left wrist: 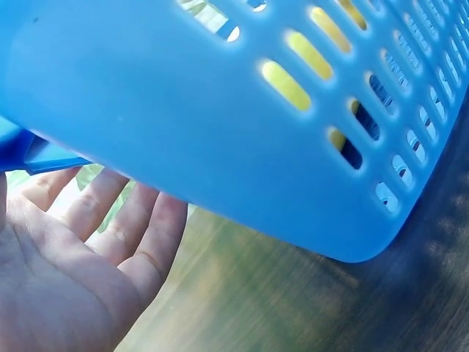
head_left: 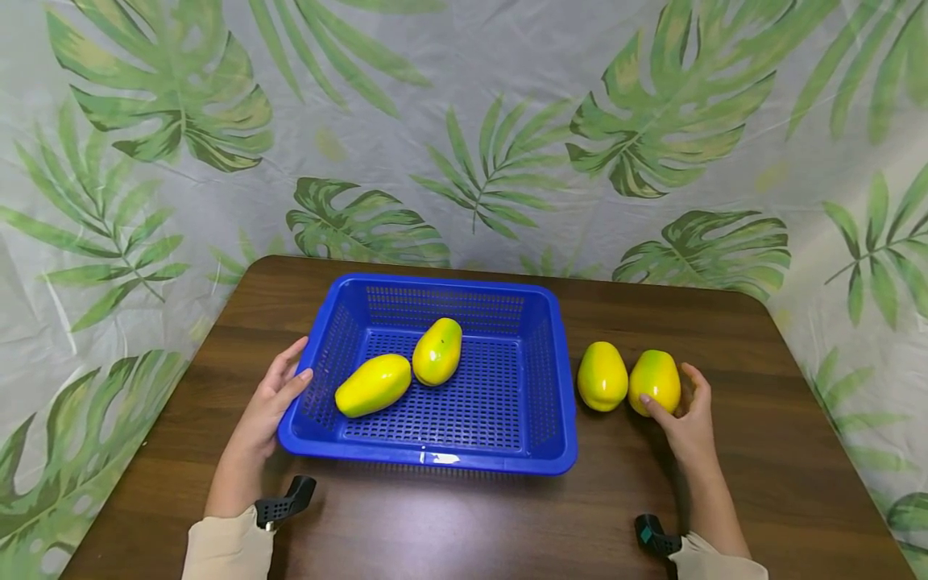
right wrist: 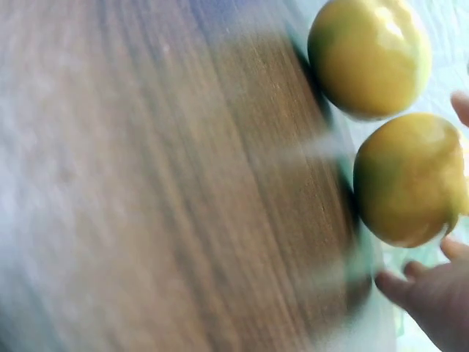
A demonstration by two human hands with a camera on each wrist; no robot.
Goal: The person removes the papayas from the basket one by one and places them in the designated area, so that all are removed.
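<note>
A blue perforated plastic basket (head_left: pixel 428 461) stands on the table with two yellow-green papayas inside, one lying long at the left (head_left: pixel 373 385) and one upright in the middle (head_left: pixel 438 352). My left hand (head_left: pixel 270 407) grips its left rim, thumb over the top and fingers beneath; the left wrist view shows those fingers against the basket's underside (left wrist: pixel 220 132). To the right of the basket sit two more papayas side by side. Around the outer one (head_left: pixel 655 382) my right hand (head_left: pixel 689 419) is curved, thumb on its front and fingers along its right side. The inner papaya (head_left: pixel 602 376) is untouched.
The brown wooden table (head_left: pixel 464 524) has its back edge just behind the basket. A leaf-patterned cloth (head_left: pixel 507 97) hangs behind it and along both sides. Black wrist mounts (head_left: pixel 286 503) sit on both forearms.
</note>
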